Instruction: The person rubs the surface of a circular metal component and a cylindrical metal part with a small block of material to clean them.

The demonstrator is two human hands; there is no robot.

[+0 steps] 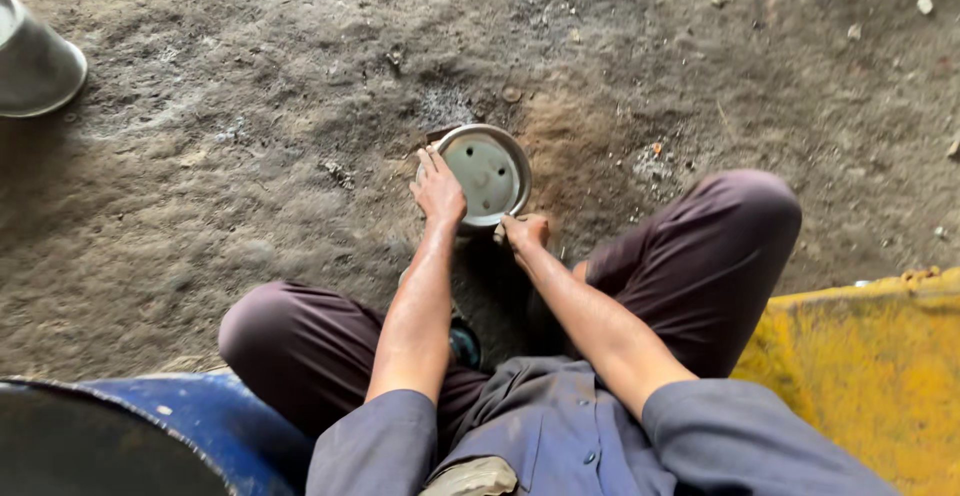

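A round metal part (487,173), pale grey, with a raised rim and several small holes in its flat face, is held on the dirt floor (250,156) between the knees of a squatting person. The step in hand is judged to be a steadying of this part against the ground while its near edge is worked. The left hand (438,192) is laid over the left side of the rim; its fingers are curled around the edge and are closed on it, so the part is gripped and kept slightly tilted towards the camera. The right hand (524,231) is placed at the lower right edge of the part, just touching it or just beside it; its fingers are closed into a loose fist, and a small pale object seems to be pinched in them, but what it is cannot be told. The part therefore lies in front of both hands, its left rim under the left fingers and its lower rim next to the right knuckles. A firm hold by the left hand and a careful, short movement by the right hand are judged to be needed for further work. A metal bucket (35,61) is seen far at the upper left, a blue drum (190,416) at the lower left and a yellow painted surface (870,366) at the right.
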